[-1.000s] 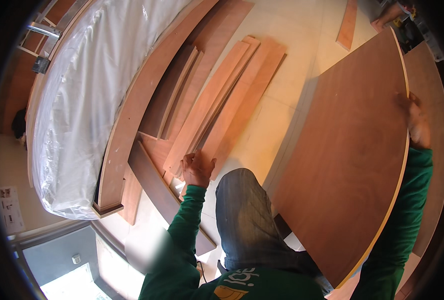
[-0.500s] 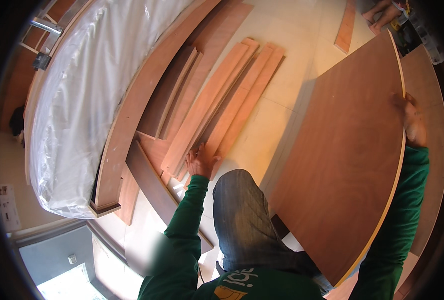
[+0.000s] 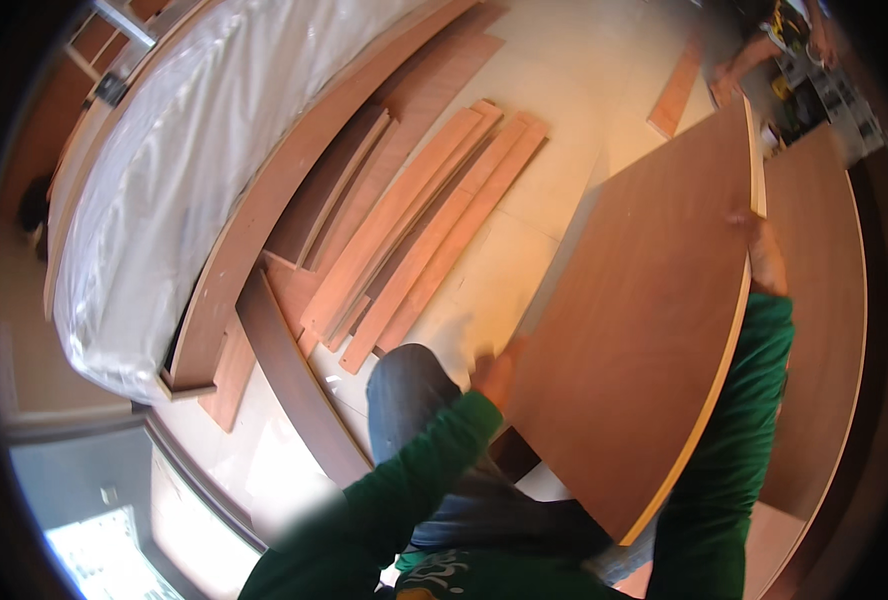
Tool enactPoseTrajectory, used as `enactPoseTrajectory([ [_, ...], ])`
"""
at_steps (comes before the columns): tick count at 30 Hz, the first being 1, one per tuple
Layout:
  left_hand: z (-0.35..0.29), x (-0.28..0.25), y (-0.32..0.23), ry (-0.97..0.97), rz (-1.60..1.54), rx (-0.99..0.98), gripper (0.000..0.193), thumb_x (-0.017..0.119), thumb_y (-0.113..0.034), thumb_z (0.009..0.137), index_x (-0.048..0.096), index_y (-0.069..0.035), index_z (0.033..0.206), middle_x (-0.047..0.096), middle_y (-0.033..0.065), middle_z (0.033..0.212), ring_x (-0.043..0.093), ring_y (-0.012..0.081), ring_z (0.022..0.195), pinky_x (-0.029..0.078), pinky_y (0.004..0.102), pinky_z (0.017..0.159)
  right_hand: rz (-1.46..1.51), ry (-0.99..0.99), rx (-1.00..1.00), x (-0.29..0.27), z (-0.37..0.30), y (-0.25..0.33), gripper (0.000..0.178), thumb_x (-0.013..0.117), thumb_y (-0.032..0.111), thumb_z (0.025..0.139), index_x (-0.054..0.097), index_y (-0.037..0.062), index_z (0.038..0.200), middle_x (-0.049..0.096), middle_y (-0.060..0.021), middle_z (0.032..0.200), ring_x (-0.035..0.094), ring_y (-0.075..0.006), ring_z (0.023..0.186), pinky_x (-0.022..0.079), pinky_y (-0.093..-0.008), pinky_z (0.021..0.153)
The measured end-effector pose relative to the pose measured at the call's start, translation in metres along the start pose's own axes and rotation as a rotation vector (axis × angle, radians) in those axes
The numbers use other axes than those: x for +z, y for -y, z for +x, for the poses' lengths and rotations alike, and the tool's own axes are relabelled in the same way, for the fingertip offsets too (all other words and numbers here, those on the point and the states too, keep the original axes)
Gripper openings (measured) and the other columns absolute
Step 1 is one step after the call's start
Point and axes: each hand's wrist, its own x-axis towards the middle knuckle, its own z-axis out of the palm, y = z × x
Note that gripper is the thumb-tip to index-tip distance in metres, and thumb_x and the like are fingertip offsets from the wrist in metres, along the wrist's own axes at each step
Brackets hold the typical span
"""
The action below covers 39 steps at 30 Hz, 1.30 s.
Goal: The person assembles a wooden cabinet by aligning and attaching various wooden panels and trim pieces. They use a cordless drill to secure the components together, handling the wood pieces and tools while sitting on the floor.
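A large reddish-brown wooden panel (image 3: 634, 310) with a pale edge stands tilted at my right side. My right hand (image 3: 767, 258) grips its far right edge, thumb on the broad face and the other fingers hidden behind. By the panel's left edge is my left hand (image 3: 497, 374), smeared by motion. Whether it touches the panel I cannot make out. Several narrow wooden boards (image 3: 419, 215) lie side by side on the floor ahead of my bent knee.
At the left, a mattress in clear plastic (image 3: 164, 220) sits inside a wooden frame (image 3: 254, 215). A dark board (image 3: 294, 370) lies near my left arm. Another large panel (image 3: 814, 300) is at the right. A person's bare leg (image 3: 749, 65) shows at the far right, near a loose plank (image 3: 675, 95).
My left hand has left the narrow boards and moved right to the panel's left edge. The panel and my right hand appear farther left; part of this is the head view turning.
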Motion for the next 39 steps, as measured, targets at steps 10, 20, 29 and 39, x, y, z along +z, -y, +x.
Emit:
enactPoseTrajectory([
  [10, -0.085, 0.121, 0.111, -0.339, -0.458, -0.294, 0.062, 0.058, -0.057, 0.093, 0.061, -0.002, 0.122, 0.066, 0.0111, 0.105, 0.064, 0.0219, 0.087, 0.053, 0.0404, 0.073, 0.175, 0.113, -0.116, -0.136, 0.004, -0.056, 0.022, 0.06, 0.016, 0.082, 0.063, 0.0005, 0.097, 0.065, -0.0117, 0.098, 0.064, -0.0249, 0.091, 0.054, -0.0369, 0.082],
  [20, -0.088, 0.026, 0.054, -0.967, -0.03, 0.228, 0.075, 0.063, -0.064, 0.086, 0.063, 0.01, 0.089, 0.068, 0.0249, 0.086, 0.065, 0.0305, 0.082, 0.051, 0.0433, 0.074, 0.668, 0.364, 0.184, -0.107, -0.031, -0.152, 0.045, 0.058, 0.006, 0.074, 0.059, 0.0011, 0.119, 0.062, -0.0128, 0.121, 0.06, -0.0321, 0.111, 0.049, -0.0447, 0.099],
  [29, -0.015, -0.125, 0.111, -1.25, 0.364, 0.158, 0.089, 0.054, -0.077, 0.082, 0.065, 0.012, 0.087, 0.066, 0.0332, 0.089, 0.064, 0.0471, 0.09, 0.05, 0.0508, 0.083, 0.835, 0.342, 0.457, 0.015, -0.027, -0.289, 0.035, 0.056, 0.006, 0.069, 0.059, 0.0019, 0.104, 0.062, -0.0128, 0.108, 0.06, -0.0346, 0.103, 0.051, -0.0488, 0.095],
  [39, 0.011, -0.168, 0.11, -1.228, 0.359, 0.176, 0.093, 0.052, -0.079, 0.082, 0.063, 0.013, 0.091, 0.064, 0.0347, 0.091, 0.062, 0.0462, 0.091, 0.048, 0.0515, 0.085, 0.834, 0.284, 0.506, 0.04, -0.02, -0.333, 0.03, 0.055, 0.006, 0.071, 0.058, 0.0018, 0.1, 0.062, -0.0128, 0.106, 0.061, -0.0349, 0.103, 0.051, -0.0509, 0.096],
])
